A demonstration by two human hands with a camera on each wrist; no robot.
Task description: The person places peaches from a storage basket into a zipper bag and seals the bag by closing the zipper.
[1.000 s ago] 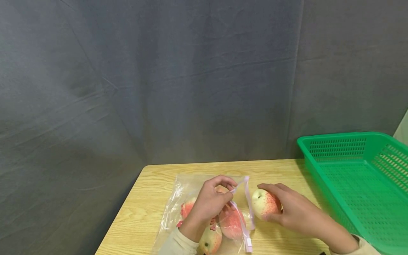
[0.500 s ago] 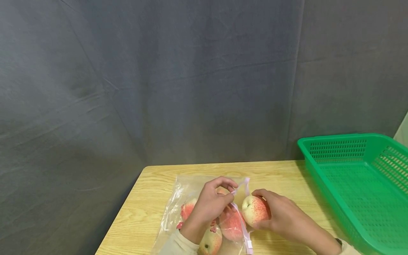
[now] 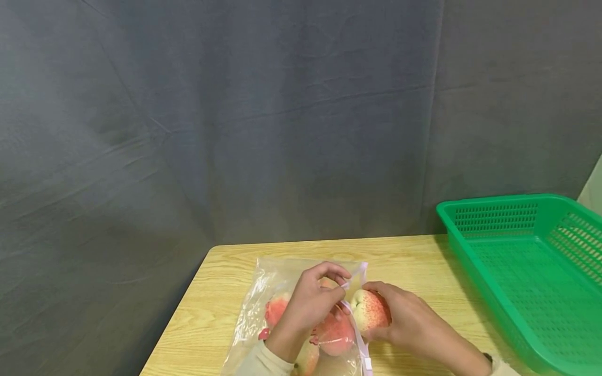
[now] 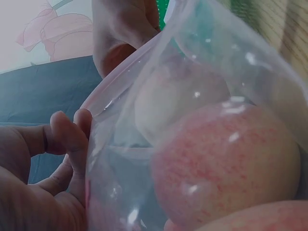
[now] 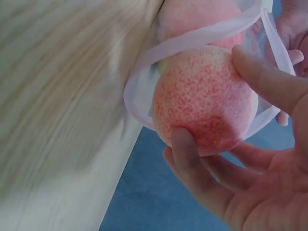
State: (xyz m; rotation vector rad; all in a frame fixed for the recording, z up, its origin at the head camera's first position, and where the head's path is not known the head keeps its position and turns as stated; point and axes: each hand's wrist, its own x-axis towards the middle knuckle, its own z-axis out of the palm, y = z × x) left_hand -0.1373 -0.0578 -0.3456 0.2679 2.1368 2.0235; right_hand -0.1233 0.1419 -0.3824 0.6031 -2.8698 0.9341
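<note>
A clear plastic zip bag (image 3: 251, 313) with a pale pink closure strip lies on the table, several peaches inside. My left hand (image 3: 312, 300) pinches the upper edge of its mouth and lifts it; the left wrist view shows the fingertips (image 4: 83, 120) on that edge. With thumb and fingers my right hand (image 3: 409, 318) grips a cream and red speckled peach (image 3: 371, 310) at the mouth. In the right wrist view, the pink strip loops around this held peach (image 5: 204, 101). Behind it, inside the bag, is a pinker peach (image 3: 335, 334).
A green plastic basket (image 3: 479, 271) stands on the right of the wooden table (image 3: 197, 292), its visible floor bare. A dark grey cloth (image 3: 305, 130) hangs behind the table.
My right hand has moved left with the peach, from beside the bag into its mouth. The left hand keeps its hold on the edge. The bagged peaches have shifted slightly left.
</note>
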